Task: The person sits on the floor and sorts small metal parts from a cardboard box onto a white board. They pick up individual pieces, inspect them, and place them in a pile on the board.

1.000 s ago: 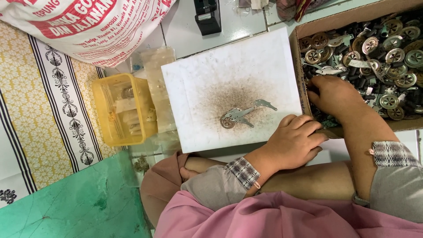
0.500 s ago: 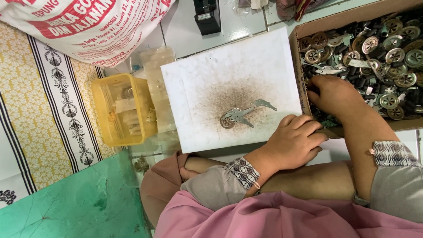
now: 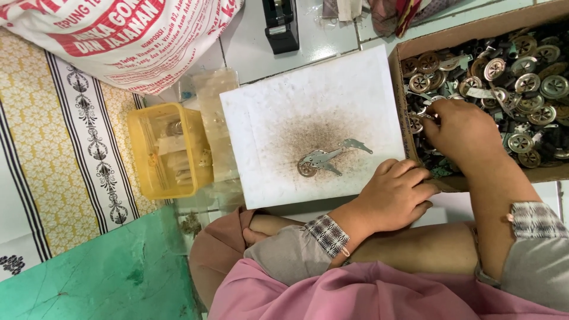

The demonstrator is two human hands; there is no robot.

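Observation:
My right hand (image 3: 465,133) reaches into a cardboard box (image 3: 450,184) filled with several small round metal parts (image 3: 521,77). Its fingertips are bent down among the parts, and whether they pinch one is hidden. My left hand (image 3: 394,198) rests with curled fingers on the near right corner of a white board (image 3: 278,118), touching the box's corner. Nothing shows in it. A flat grey metal piece (image 3: 323,159) with a small wheel lies on the board's brown-stained middle, just left of my left hand.
A yellow plastic container (image 3: 169,151) and clear plastic bags (image 3: 213,95) sit left of the board. A large printed sack (image 3: 112,35) lies at the top left, and a black device (image 3: 280,24) stands beyond the board. A patterned mat (image 3: 65,160) and green sheet (image 3: 101,272) cover the floor at left.

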